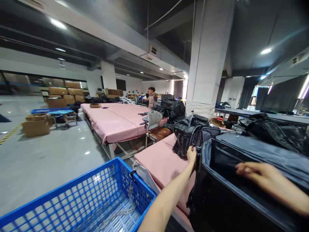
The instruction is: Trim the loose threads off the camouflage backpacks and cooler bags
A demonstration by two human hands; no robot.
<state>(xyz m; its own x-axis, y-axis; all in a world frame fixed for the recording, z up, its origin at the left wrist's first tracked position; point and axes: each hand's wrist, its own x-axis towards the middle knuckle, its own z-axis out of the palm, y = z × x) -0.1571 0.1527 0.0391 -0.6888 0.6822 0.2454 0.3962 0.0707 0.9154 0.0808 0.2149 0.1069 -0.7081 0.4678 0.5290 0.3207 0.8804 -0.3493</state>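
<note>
A large black bag (224,193) with a grey-blue lining stands at the right, its top unzipped and gaping. My left hand (192,155) is closed at the bag's far left corner, gripping its edge. Over the bag's opening is my right hand (262,174), its fingers bent and smeared by motion; whether they hold anything does not show. The bag's lid flap (263,146) lies folded back beyond the right hand. Just behind my left hand, another dark backpack (187,132) rests on the pink-covered table (159,161).
A blue plastic crate (79,187) with a chain in it stands at the lower left. Behind it is a long pink table (118,117). More black bags (272,129) are piled at the right near a white pillar (207,58). A person (152,96) stands farther back.
</note>
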